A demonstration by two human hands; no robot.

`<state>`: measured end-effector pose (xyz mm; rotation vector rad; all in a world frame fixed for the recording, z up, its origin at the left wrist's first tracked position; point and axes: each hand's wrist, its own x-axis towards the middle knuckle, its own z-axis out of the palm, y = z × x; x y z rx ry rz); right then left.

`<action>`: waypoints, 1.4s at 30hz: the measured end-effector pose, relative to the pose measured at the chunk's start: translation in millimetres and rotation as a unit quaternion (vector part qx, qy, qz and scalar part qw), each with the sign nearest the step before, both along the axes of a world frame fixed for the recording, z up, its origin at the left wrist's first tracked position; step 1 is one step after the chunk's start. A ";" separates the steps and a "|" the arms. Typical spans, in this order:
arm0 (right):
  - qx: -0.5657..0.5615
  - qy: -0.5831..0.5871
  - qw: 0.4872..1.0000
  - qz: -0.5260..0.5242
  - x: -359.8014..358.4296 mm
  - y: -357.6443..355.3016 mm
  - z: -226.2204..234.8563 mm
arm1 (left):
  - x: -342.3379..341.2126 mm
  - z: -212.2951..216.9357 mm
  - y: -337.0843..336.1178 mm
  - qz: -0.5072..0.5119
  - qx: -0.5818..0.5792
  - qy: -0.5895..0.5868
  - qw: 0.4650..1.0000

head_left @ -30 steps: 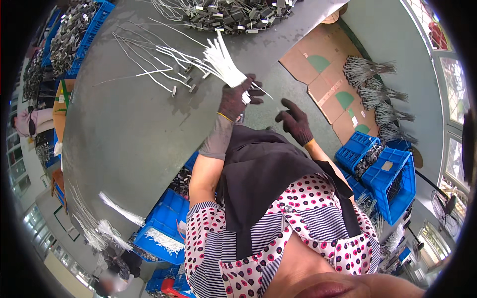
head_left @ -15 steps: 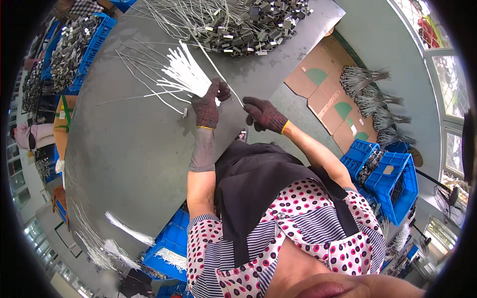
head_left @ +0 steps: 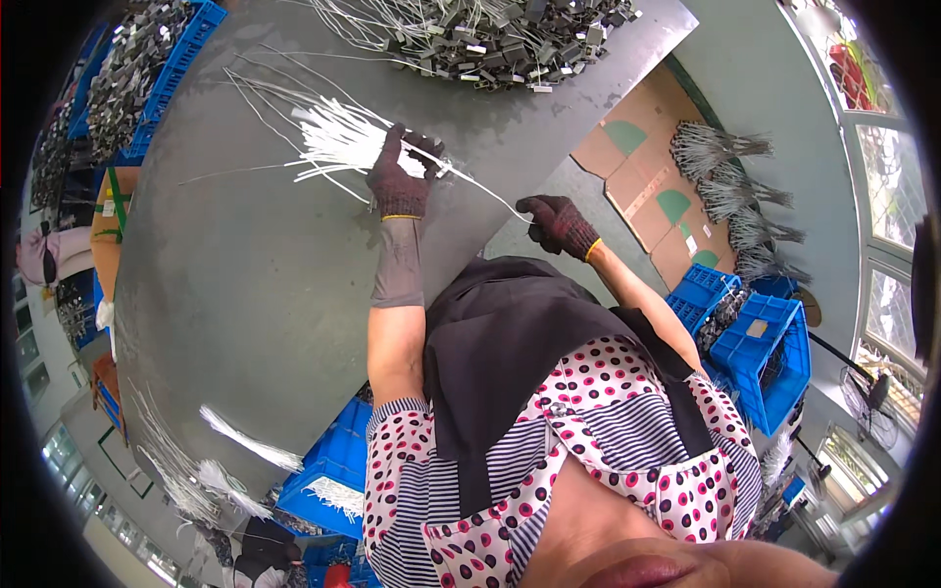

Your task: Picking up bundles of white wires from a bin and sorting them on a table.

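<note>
My left hand [head_left: 400, 178], in a dark knitted glove, is closed around a bundle of thin white tubes [head_left: 338, 137] over the grey table [head_left: 245, 255]. Long thin wires fan out from the bundle to the left. My right hand [head_left: 561, 225], gloved the same way, pinches the end of a white strand [head_left: 490, 194] beyond the table's right edge. That strand runs taut from the left hand to the right fingertips. At the far side of the table lies a heap of small dark rectangular blocks [head_left: 529, 44] with pale wires attached.
Blue crates stand at the far left [head_left: 176, 83] and at the right [head_left: 760, 353]. Flattened cardboard [head_left: 652, 186] lies on the floor, with wire bundles [head_left: 730, 186] along the wall. Near the lower left are white strand bundles [head_left: 250, 441] and another blue crate [head_left: 323, 500].
My right hand has moved right, drawing the white strand out past the left hand. The bundle in my left hand has tipped further to the left, and the left hand has shifted slightly away.
</note>
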<state>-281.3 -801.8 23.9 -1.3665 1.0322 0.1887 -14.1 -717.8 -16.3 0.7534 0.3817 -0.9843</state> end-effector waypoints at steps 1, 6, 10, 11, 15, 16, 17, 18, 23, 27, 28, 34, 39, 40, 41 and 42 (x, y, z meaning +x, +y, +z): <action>-0.001 -0.001 1.000 0.000 7.4 -3.1 0.8 | -0.8 11.0 0.9 -0.007 0.037 -0.041 0.998; -0.016 -0.049 0.999 0.014 92.0 -14.2 32.7 | -25.8 12.6 0.1 -0.050 0.112 -0.339 0.933; -0.040 -0.081 0.989 0.117 160.9 -21.1 57.0 | -3.5 -19.0 15.5 -0.141 0.167 -0.535 0.816; -0.056 -0.048 0.981 0.181 174.6 -25.5 58.0 | -0.7 -5.1 12.5 -0.142 0.164 -0.537 0.815; -0.493 -0.004 0.846 0.203 232.1 -57.6 35.8 | 15.0 47.3 19.7 -0.071 0.182 -0.261 0.945; -0.591 0.010 0.794 0.139 247.0 -72.5 34.9 | 18.6 48.6 26.1 -0.092 0.245 -0.290 0.921; -0.679 0.022 0.730 0.074 261.1 -84.9 33.5 | 25.7 47.5 32.0 -0.111 0.308 -0.317 0.890; -0.682 0.018 0.728 0.074 272.2 -91.0 36.6 | 34.3 30.5 41.6 -0.137 0.345 -0.338 0.865; -0.705 0.215 0.671 0.084 301.5 -139.6 13.8 | 52.8 8.4 58.2 -0.183 0.507 -0.476 0.695; -0.665 0.165 0.720 0.112 307.6 -122.6 18.2 | 67.4 -18.4 83.5 -0.142 0.588 -0.503 0.618; -0.672 0.153 0.716 0.111 306.2 -121.6 20.9 | 73.3 -23.8 84.1 -0.097 0.526 -0.490 0.688; -0.624 0.192 0.735 0.182 307.6 -120.7 7.8 | 52.2 15.2 55.9 -0.011 0.324 -0.328 0.887; -0.669 0.182 0.697 0.185 306.1 -119.1 -7.4 | 25.5 26.7 55.3 -0.046 0.191 -0.295 0.935; -0.638 0.175 0.723 0.199 302.8 -122.6 -3.7 | 21.5 26.4 55.7 -0.044 0.184 -0.278 0.942; -0.637 0.174 0.722 0.203 300.1 -118.7 5.0 | 18.3 24.1 58.5 -0.039 0.178 -0.259 0.949; -0.649 0.145 0.733 0.141 296.8 -114.1 14.7 | 14.8 18.4 59.5 -0.027 0.176 -0.279 0.944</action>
